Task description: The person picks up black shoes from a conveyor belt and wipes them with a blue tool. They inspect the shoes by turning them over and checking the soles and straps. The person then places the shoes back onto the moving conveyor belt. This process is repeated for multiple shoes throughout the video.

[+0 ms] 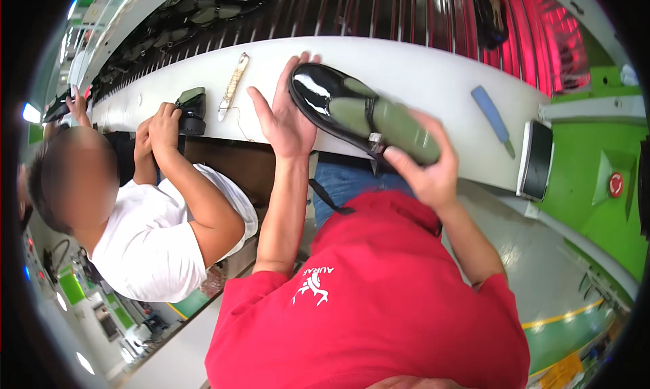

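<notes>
A glossy black shoe [313, 90] with a strap and small buckle is held above the front of the white worktop [399, 67]. A green shoe last [401, 126] fills its opening. My right hand [435, 169] is closed round the heel end, thumb on the near side and fingers over the far side. Beside the toe, my left hand [287, 121] is spread with its palm up. Its fingertips pass behind the toe, and whether they touch the shoe I cannot tell.
Left lies a stick wound with cream thread [234, 84]; right, a blue flat-bladed tool [492, 117] and a dark slab-like device [535, 160]. A co-worker [169, 220] at left handles a green-and-black shoe [192, 109]. Rollers [379, 10] run behind, red-lit at right. A green machine [589, 165] has a red button.
</notes>
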### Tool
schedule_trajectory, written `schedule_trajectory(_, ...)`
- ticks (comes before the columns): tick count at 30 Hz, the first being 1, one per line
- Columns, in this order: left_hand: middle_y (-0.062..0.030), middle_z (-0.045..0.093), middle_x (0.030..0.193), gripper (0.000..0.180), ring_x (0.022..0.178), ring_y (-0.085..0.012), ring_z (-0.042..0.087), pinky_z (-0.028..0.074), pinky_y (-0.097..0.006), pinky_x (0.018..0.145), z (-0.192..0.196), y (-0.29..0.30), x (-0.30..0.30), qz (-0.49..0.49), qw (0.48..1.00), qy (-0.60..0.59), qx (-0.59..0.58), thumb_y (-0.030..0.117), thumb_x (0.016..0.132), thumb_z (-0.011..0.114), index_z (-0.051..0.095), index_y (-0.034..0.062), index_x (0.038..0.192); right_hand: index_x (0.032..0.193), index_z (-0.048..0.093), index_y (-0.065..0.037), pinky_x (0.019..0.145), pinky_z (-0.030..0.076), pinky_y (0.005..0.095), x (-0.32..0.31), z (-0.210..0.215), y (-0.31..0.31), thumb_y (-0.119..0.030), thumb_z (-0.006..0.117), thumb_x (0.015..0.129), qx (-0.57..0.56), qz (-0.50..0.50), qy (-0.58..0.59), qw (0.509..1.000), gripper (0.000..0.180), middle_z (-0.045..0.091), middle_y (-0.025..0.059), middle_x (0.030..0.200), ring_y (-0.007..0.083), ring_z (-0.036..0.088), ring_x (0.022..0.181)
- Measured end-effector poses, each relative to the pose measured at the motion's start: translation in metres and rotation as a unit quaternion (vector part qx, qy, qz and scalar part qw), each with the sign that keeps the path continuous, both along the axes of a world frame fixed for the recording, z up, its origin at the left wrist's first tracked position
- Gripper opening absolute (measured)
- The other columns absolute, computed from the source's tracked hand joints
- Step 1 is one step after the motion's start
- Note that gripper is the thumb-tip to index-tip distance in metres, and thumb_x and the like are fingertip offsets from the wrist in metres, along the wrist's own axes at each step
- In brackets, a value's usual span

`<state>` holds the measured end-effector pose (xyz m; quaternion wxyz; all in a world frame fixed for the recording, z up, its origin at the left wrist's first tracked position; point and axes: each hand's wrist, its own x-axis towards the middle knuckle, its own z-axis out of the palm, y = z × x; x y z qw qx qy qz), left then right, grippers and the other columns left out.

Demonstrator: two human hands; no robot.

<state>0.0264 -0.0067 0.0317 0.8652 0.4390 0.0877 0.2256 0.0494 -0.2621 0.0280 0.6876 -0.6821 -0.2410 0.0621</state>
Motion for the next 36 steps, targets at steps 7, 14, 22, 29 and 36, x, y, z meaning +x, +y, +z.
schedule_trajectory(7, -0.0421, 0.059, 0.144, 0.14, 0.132, -0.0536, 0.063, 0.054, -0.06, 0.113, 0.055, 0.009, 0.06, -0.16, 0.984, -0.078, -0.002, 0.101, 0.089, 0.011, 0.048, -0.0193, 0.149, 0.162, 0.044, 0.0, 0.123, 0.041, 0.0588, -0.023, -0.006, 0.028, -0.002, 0.087, 0.075, -0.04, 0.002, -0.302, 0.952, 0.097, 0.035, 0.035, 0.166, 0.0529, 0.044, 0.151)
schedule_trajectory(14, -0.0388, 0.07, 0.125, 0.134, 0.116, -0.0522, 0.072, 0.059, -0.058, 0.105, 0.062, 0.005, 0.069, -0.207, 0.973, -0.1, -0.012, 0.099, 0.092, 0.011, 0.062, -0.0173, 0.135, 0.168, 0.022, 0.005, 0.122, 0.039, 0.0573, -0.031, -0.014, 0.025, -0.011, 0.091, 0.082, -0.087, -0.011, -0.291, 0.953, 0.112, 0.029, 0.0406, 0.166, 0.0554, 0.041, 0.151)
schedule_trajectory(22, -0.0222, 0.072, 0.075, 0.115, 0.07, -0.0386, 0.076, 0.064, -0.048, 0.067, 0.053, 0.009, 0.07, -0.149, 0.987, -0.058, 0.028, 0.095, 0.097, 0.017, 0.072, -0.0063, 0.087, 0.165, 0.033, 0.004, 0.115, 0.048, 0.0519, -0.048, -0.03, 0.033, -0.017, 0.101, 0.067, -0.112, -0.044, -0.296, 0.948, 0.122, 0.04, 0.0313, 0.161, 0.0477, 0.049, 0.142)
schedule_trajectory(29, -0.0172, 0.073, 0.077, 0.108, 0.066, -0.0275, 0.073, 0.063, -0.039, 0.066, 0.052, 0.012, 0.063, -0.101, 0.984, -0.035, 0.144, 0.086, 0.105, 0.015, 0.072, -0.0062, 0.099, 0.165, 0.035, 0.003, 0.115, 0.049, 0.0516, -0.052, -0.028, 0.039, -0.015, 0.101, 0.064, -0.112, -0.049, -0.291, 0.949, 0.122, 0.042, 0.03, 0.158, 0.0479, 0.051, 0.14)
schedule_trajectory(36, -0.0218, 0.051, 0.159, 0.081, 0.148, -0.0302, 0.05, 0.038, -0.043, 0.125, 0.049, -0.004, 0.047, 0.011, 0.944, -0.074, 0.321, 0.058, 0.109, 0.049, 0.037, -0.0013, 0.163, 0.17, 0.027, 0.001, 0.124, 0.037, 0.041, -0.029, -0.013, 0.015, -0.009, 0.099, 0.066, 0.083, 0.117, 0.0, 0.99, 0.127, 0.045, 0.0168, 0.156, 0.0314, 0.048, 0.147)
